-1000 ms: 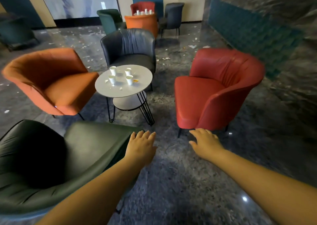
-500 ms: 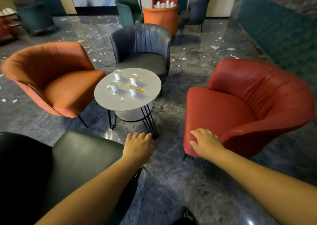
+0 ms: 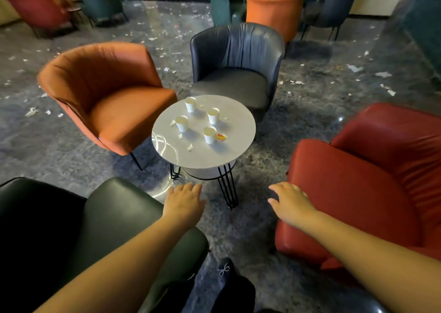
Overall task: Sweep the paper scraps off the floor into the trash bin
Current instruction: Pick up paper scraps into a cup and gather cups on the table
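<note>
White paper scraps [image 3: 383,74] lie scattered over the dark marble floor, mostly far back and to the right and left, with more scraps [image 3: 31,111] at the left. My left hand [image 3: 183,203] reaches forward, fingers straight, empty, over the edge of the dark green chair [image 3: 114,207]. My right hand [image 3: 290,201] is also stretched out and empty, at the front edge of the red chair [image 3: 353,193]. No broom and no trash bin are in view.
A round grey table [image 3: 233,131] with several paper cups [image 3: 210,134] stands just ahead on black wire legs. An orange chair [image 3: 107,93] and a dark grey chair [image 3: 236,64] ring it. More chairs and another table stand at the back. My shoe [image 3: 225,271] shows below.
I have moved forward between the green and red chairs; the table is nearer and the view has swung left. Both hands stay out in front, empty.
</note>
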`<state>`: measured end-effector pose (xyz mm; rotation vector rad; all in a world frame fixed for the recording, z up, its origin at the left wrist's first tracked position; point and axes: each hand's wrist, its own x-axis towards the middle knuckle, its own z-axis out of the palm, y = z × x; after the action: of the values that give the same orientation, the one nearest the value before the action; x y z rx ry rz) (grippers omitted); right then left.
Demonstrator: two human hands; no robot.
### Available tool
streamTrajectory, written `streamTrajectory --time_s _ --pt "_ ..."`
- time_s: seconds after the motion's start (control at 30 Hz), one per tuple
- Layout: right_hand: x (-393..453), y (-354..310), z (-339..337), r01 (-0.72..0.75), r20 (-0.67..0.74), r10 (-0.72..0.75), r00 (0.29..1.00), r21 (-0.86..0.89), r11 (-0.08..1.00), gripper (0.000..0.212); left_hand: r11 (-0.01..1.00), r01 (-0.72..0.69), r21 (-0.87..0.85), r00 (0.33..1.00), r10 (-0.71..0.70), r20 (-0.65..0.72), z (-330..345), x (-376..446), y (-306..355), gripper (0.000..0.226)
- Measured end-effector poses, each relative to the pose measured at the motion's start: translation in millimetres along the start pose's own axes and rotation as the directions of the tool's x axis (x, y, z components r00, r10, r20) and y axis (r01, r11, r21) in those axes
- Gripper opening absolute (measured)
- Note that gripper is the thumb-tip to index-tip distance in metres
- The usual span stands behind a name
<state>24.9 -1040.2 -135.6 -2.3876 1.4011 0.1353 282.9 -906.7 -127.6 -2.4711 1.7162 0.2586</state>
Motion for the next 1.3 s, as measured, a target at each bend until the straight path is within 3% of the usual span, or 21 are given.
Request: streamTrajectory --time_s 0.5,1.13,1.3 --pt "187 -44 -44 -0.001 0.034 0.002 0.999 -0.021 1.000 0.046 0.996 0.063 -0.070 0.998 -0.062 0.010 -17 192 -64 0.053" --pt "422 -98 -56 0.285 0.075 -0.298 0.952 0.147 0.947 0.043 0.912 0.367 -0.186 0.930 -0.352 0.109 -26 349 -128 0.059" --pt "454 -108 -33 0.274 0.206 -0.329 0.922 0.256 0.927 0.054 0.908 0.365 -0.205 0.929 -0.342 0.141 -14 378 -138 0.061"
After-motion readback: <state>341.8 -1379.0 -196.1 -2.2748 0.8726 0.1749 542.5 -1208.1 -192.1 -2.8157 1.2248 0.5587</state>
